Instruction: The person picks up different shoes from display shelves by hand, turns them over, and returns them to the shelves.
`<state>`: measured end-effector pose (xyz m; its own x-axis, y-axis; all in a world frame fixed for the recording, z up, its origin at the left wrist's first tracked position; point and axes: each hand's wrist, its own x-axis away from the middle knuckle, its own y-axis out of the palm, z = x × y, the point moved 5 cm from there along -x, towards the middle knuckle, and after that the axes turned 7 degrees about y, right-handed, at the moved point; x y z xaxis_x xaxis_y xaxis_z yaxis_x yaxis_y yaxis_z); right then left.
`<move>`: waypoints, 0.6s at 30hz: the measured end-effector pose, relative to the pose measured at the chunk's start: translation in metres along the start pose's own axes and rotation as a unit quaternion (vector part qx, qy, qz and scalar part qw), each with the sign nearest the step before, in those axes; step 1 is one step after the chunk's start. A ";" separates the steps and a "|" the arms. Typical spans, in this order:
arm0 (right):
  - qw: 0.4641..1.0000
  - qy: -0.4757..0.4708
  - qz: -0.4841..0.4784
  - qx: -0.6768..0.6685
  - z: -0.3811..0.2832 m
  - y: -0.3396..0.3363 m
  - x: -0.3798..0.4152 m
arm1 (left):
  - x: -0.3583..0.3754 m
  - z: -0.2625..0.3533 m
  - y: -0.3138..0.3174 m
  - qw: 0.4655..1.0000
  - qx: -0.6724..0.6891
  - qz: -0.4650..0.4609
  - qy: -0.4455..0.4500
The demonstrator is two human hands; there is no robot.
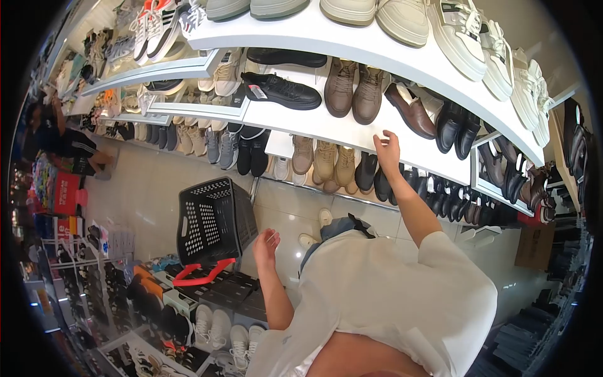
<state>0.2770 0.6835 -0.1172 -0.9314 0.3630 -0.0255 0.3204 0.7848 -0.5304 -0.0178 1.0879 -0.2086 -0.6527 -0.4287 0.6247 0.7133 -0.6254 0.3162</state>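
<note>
My right hand reaches over the middle white shelf, its fingers apart and nothing in them. Just above it stand brown lace-up boots, and a brown loafer leans to their right. Further left on that shelf lies a black shoe with a tag. My left hand hangs in front of my body with fingers parted, empty. Left of it is a black basket with a red handle; the hand does not touch it.
White sneakers line the top shelf. Tan and black shoes fill the lowest row. Shoe boxes and more sneakers are at the lower left. A person is at the far left, near a red box.
</note>
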 end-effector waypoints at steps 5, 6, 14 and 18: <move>0.995 0.008 0.073 0.060 -0.028 0.029 -0.089 | -0.010 0.014 0.040 1.000 -0.005 -0.007 0.011; 0.993 0.029 0.083 0.076 -0.031 0.038 -0.102 | -0.011 0.018 0.048 0.999 -0.034 -0.005 0.023; 0.987 0.084 0.105 0.087 -0.040 0.073 -0.141 | -0.036 0.029 0.099 0.993 -0.105 -0.028 0.049; 0.984 0.128 0.095 0.085 -0.049 0.064 -0.129 | -0.058 0.040 0.128 0.981 -0.169 -0.089 0.028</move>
<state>0.4264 0.7111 -0.1062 -0.7768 0.6265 0.0642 0.4312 0.6034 -0.6708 0.1217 1.0589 -0.1761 -0.7790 -0.3231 0.5373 0.4678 -0.8702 0.1550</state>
